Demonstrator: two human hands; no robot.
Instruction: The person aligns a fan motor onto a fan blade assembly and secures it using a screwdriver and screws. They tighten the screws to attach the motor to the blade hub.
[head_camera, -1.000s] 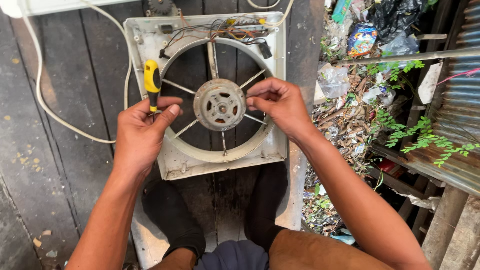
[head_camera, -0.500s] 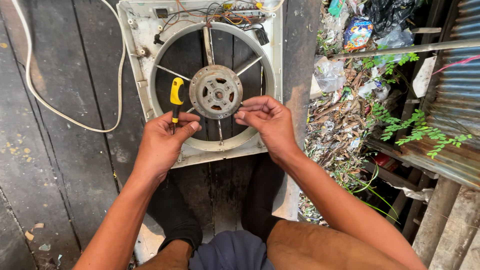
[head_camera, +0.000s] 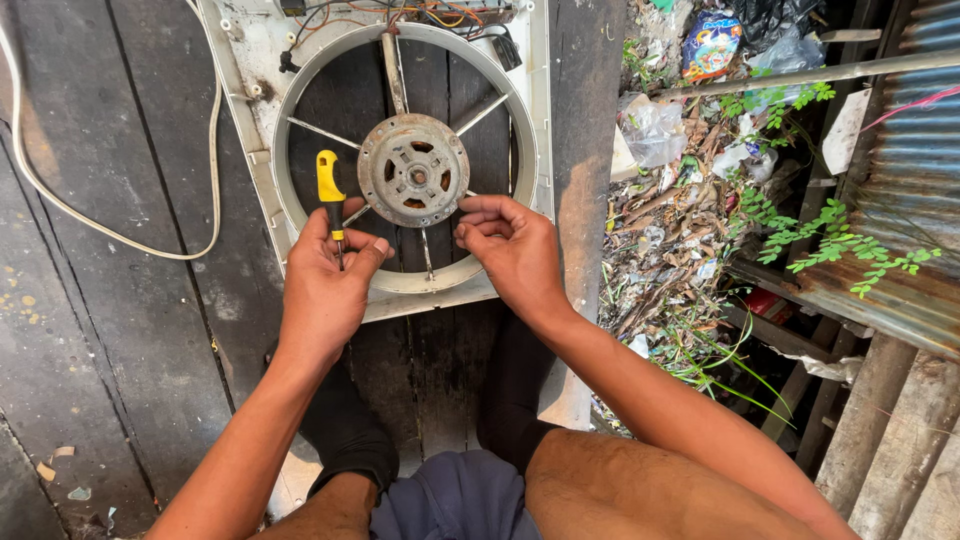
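A white square fan frame (head_camera: 250, 130) lies flat on dark wooden boards, with a rusty round motor hub (head_camera: 413, 170) held at its centre by thin spokes. My left hand (head_camera: 325, 275) is shut on a screwdriver (head_camera: 329, 190) with a yellow and black handle, handle pointing away from me, just left of the hub. My right hand (head_camera: 512, 250) rests on the frame's lower right rim, fingers curled toward the hub's lower right edge; whether it pinches anything small is hidden. Loose coloured wires (head_camera: 430, 15) run along the frame's top.
A white cable (head_camera: 120, 240) loops over the dark boards (head_camera: 110, 330) at the left. My legs in black socks (head_camera: 345, 425) lie under the frame. At the right the boards end at a drop with litter, dry leaves, green plants (head_camera: 820, 240), a metal pipe and corrugated sheet.
The view has shifted, so the frame sits higher and nearer. My hands have drawn down from the hub to the frame's lower rim; the screwdriver stays in my left hand.
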